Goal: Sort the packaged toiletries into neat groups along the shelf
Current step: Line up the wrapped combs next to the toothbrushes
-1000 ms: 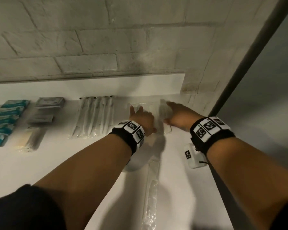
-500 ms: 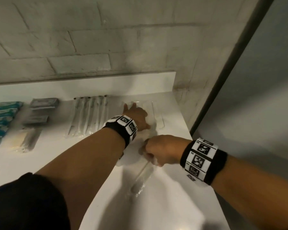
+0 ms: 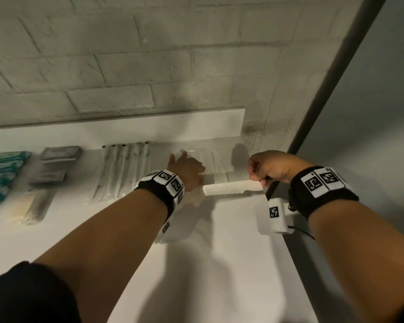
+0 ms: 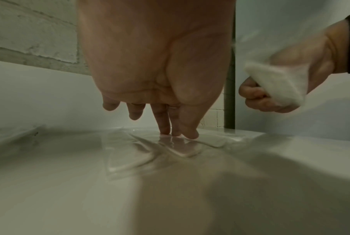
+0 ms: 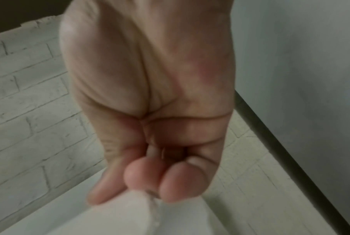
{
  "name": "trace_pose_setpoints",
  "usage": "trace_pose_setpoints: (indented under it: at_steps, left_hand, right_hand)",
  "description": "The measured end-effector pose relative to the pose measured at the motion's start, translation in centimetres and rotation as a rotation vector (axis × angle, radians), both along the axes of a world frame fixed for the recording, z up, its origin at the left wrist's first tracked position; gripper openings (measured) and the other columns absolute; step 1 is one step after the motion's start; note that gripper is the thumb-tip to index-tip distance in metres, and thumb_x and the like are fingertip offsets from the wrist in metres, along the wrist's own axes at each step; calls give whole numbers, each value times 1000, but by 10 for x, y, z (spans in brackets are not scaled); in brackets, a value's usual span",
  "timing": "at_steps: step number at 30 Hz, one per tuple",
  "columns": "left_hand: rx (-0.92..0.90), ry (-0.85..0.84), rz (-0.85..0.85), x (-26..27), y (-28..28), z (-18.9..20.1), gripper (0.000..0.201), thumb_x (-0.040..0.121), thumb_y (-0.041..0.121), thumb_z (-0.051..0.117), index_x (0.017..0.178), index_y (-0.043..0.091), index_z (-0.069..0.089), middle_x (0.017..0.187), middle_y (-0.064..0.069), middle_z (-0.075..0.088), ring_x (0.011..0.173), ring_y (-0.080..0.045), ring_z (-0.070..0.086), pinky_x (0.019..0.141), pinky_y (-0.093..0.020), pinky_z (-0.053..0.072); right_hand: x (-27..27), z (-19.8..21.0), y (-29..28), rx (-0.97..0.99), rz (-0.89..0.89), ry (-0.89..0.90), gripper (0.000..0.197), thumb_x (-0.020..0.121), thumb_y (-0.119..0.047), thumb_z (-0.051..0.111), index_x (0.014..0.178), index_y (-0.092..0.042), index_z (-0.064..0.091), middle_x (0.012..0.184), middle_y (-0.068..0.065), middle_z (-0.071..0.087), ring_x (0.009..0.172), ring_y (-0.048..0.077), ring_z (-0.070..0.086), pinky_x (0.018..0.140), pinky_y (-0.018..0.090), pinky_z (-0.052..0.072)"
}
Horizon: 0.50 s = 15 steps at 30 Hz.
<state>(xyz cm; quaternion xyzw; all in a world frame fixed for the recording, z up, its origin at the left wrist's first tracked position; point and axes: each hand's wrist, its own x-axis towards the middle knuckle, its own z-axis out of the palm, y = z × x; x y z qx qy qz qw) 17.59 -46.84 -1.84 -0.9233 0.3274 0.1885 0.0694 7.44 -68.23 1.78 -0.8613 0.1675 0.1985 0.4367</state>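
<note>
My right hand (image 3: 264, 169) grips one end of a white comb in a clear wrapper (image 3: 231, 187), held level above the white shelf (image 3: 231, 264); the comb's end shows blurred under my curled fingers (image 5: 142, 176) in the right wrist view and as a white wedge (image 4: 278, 84) in the left wrist view. My left hand (image 3: 187, 169) lies with straight fingers (image 4: 165, 125) pressing on clear-wrapped combs (image 3: 214, 159) lying at the shelf's back right. The packets under the palm are hidden.
Further left along the shelf lie a row of wrapped toothbrushes (image 3: 124, 169), grey sachets (image 3: 58, 152), teal packets (image 3: 2, 173) and a pale wrapped item (image 3: 28, 206). A brick wall (image 3: 126, 66) backs the shelf; a dark post (image 3: 336, 78) marks its right edge.
My right hand picked the wrapped comb up from the shelf's front middle and carried it back and right, level beside my left hand. The left hand stayed on the comb packets.
</note>
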Motion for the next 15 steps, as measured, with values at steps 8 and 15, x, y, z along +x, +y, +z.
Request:
trace_pose_setpoints:
  at_steps: [8,15]
  left_hand:
    - [-67,61,52,8,2,-4,47,96,36,37,143,37,38,157,8,25,149,-28,-3,115,-56,-7]
    - [7,18,-10,8,-4,1,46,97,44,35,141,34,43,154,5,31,148,-32,0,115,-57,0]
  right_hand:
    - [12,2,-6,99,-372,-62,14,91,8,52,101,-1,57,79,15,57,62,20,53,59,29,49]
    - [28,-12,14,-447,-67,97,31,90,-8,54,119,-2,61,101,13,65,84,25,62,75,34,50]
